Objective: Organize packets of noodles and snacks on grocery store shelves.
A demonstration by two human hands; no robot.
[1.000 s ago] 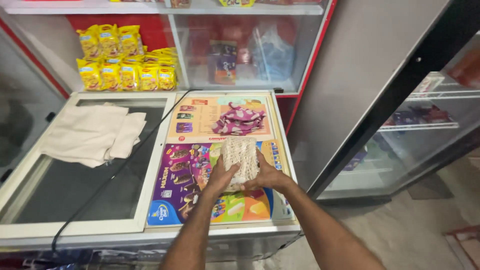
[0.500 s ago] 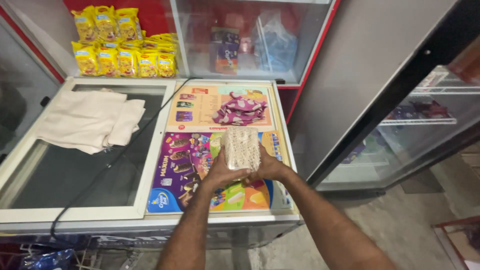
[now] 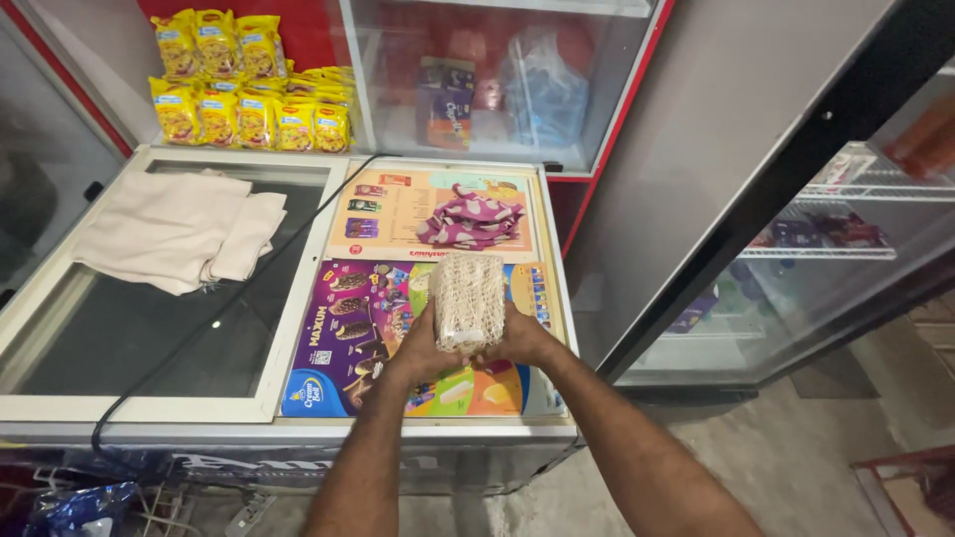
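Both hands, left hand (image 3: 423, 350) and right hand (image 3: 519, 341), grasp a cream knitted bundle (image 3: 468, 300) from either side. It rests above the freezer lid (image 3: 398, 328), just below a pink spotted cloth (image 3: 471, 218).

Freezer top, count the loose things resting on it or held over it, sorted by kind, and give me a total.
Beige folded cloth: 1
Purple spotted cloth: 1
Black cable: 1
Pale netted bundle, gripped by left hand and right hand: 1
Total: 4

Near end of the folded net cloth (image 3: 469, 301) behind both hands (image 3: 476, 348).
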